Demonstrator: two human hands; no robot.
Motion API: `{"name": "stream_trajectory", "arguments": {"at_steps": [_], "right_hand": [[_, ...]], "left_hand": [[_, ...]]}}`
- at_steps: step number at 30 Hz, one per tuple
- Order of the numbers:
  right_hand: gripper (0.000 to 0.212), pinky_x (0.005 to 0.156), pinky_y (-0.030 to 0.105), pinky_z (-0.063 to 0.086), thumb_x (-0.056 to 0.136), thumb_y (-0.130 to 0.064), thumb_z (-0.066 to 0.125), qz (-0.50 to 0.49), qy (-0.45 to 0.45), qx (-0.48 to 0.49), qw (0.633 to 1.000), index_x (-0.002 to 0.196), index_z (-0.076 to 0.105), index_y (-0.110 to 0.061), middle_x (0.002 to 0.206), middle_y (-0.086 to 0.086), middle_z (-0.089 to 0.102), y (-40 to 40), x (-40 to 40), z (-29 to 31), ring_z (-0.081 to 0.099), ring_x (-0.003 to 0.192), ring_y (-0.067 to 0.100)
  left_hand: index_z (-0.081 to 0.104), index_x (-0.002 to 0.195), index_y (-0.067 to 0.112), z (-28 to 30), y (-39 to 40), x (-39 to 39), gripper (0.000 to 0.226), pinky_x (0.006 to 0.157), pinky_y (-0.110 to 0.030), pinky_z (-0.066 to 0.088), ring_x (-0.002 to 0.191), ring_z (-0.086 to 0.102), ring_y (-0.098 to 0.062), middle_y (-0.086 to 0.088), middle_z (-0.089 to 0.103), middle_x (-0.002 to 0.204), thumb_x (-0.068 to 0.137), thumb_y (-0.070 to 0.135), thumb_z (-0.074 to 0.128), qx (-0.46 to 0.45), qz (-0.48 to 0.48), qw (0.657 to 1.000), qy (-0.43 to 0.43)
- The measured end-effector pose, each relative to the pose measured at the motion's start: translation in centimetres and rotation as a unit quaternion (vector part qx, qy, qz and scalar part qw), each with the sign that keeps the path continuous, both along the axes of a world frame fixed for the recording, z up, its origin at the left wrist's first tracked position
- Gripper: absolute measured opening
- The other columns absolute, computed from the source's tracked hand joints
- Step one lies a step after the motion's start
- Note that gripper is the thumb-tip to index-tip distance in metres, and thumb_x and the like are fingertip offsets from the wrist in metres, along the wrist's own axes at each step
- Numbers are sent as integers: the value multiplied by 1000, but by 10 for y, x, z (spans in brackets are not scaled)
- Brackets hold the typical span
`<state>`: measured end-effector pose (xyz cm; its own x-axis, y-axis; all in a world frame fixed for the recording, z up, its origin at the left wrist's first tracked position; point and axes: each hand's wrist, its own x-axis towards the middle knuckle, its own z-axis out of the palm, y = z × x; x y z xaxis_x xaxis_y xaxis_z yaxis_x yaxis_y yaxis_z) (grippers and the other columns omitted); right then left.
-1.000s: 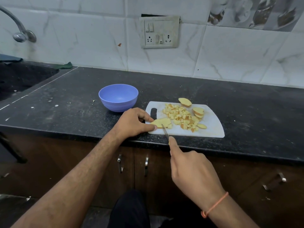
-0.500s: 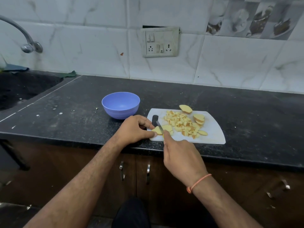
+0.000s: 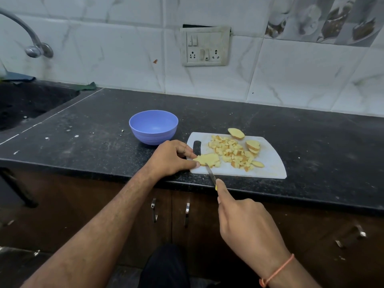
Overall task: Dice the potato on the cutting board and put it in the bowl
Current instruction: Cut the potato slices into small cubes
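The right hand (image 3: 247,229) is curled around a knife (image 3: 211,174), forefinger stretched along the spine, and the blade's tip rests against the near edge of a flat potato slice (image 3: 207,158) on the board (image 3: 268,163). The handle is hidden inside the fist. A thin orange thread (image 3: 276,271) circles that wrist. The left hand (image 3: 170,157) sits at the board's left end, thumb and fingertips pinching the slice's left edge to steady it, with the other fingers bent beside the board's handle slot (image 3: 197,147). Just right of the slice lies a heap of dice (image 3: 230,151), spreading across the middle of the white board. Three uncut slices (image 3: 253,145) with skin on lie past the heap: one at the far edge, a small stack at the right, one near the front. The blue bowl (image 3: 153,126) stands on the counter (image 3: 311,142) just left of the board and behind the left hand, and nothing lies in it. The counter is dark speckled stone with pale crumbs scattered to the left. Further left is a dark sink (image 3: 25,104) with a curved tap (image 3: 31,44) above it. A socket plate (image 3: 205,46) hangs on the marbled white tiles behind the board, and brown cupboard doors (image 3: 133,213) with metal handles run beneath the counter.
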<state>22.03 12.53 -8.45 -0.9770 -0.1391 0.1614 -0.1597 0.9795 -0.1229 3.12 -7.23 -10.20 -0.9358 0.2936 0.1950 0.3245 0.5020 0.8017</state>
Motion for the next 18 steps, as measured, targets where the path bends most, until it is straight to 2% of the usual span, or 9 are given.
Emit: {"name": "stream_trajectory", "arguments": {"at_steps": [6, 11, 18], "right_hand": [[57, 52, 30, 49, 110, -36, 30, -3, 44, -19, 999, 165, 14, -29, 62, -10, 52, -1, -11, 8, 53, 53, 11], [56, 56, 35, 53, 110, -34, 31, 12, 51, -16, 999, 164, 18, -26, 62, -9, 53, -11, -29, 12, 54, 54, 11], [58, 53, 36, 46, 110, -32, 32, 6, 24, 8, 1000, 164, 13, -23, 68, -7, 56, -21, -47, 2, 54, 59, 13]], "left_hand": [[86, 97, 26, 2, -3, 3, 29, 93, -15, 54, 100, 70, 4, 16, 74, 109, 71, 25, 99, 28, -13, 999, -19], [86, 87, 29, -1, -6, 3, 19, 95, -27, 57, 98, 72, 0, 14, 75, 108, 74, 21, 97, 32, 5, 999, -1], [87, 87, 31, -5, -7, -1, 17, 93, -27, 56, 98, 71, 2, 16, 74, 108, 76, 23, 96, 23, 8, 1000, 3]]}}
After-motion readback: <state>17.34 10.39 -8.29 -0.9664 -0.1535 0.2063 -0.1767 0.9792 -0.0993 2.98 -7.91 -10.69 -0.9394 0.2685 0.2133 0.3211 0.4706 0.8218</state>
